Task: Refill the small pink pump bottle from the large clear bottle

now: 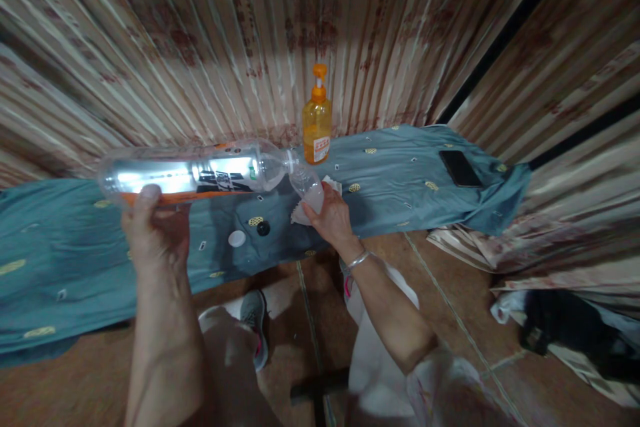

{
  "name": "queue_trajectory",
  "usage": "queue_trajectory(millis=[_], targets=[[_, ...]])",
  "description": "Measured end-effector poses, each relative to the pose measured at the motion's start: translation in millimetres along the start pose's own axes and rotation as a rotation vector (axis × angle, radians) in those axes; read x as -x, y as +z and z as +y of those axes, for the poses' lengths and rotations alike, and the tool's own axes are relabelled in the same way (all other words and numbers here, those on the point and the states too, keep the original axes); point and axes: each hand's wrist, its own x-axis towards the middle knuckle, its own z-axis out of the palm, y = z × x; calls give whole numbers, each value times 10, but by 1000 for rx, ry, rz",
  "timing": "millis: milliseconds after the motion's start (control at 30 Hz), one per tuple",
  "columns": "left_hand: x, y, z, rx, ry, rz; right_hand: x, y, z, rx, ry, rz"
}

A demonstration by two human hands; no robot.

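Note:
My left hand grips a large clear plastic bottle near its base and holds it sideways, neck pointing right. The bottle's mouth meets a small clear bottle that my right hand holds tilted, together with a white tissue. Both are held above a surface covered with blue-grey cloth. On the cloth below lie a white cap and a black cap.
An orange pump bottle stands at the back against the striped curtain. A black phone lies on the cloth at the right. My knees and a shoe show below, over a brown tiled floor. Dark bags sit at lower right.

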Motion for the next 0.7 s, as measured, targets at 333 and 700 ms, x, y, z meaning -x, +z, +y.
queue_trajectory(millis=[333,700], targets=[[4,2,-2,-9,-5,10,1,-4,-4,-3,4,-10],[7,-7,-23,25,-7,17,2,4,10,-9,1,-8]])
